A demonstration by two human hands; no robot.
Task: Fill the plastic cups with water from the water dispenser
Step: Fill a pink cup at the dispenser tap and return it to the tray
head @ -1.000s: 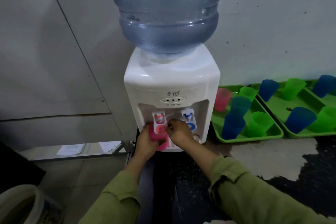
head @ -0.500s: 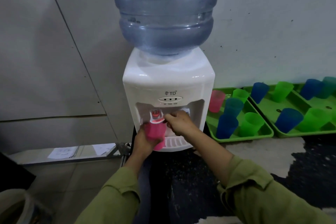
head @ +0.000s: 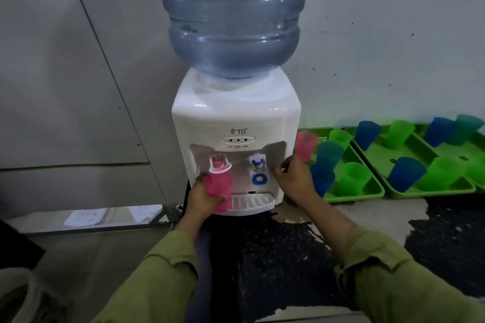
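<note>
The white water dispenser (head: 236, 118), big blue bottle (head: 231, 21) on top, stands against a grey wall (head: 380, 47) on a worn, dark-patched table (head: 288, 257), with green trays (head: 351, 195) of coloured cups (head: 353, 178) just to its right. Your left hand (head: 202, 199) grips the pink cup (head: 219, 187) and holds it under the red tap (head: 220, 164), rim at the spout, while your right hand (head: 295, 178) hangs loose-fingered, grasping nothing, beside the dispenser's right edge. Half a second ago that right hand was at the cup and tap; it has swung away toward the trays.
</note>
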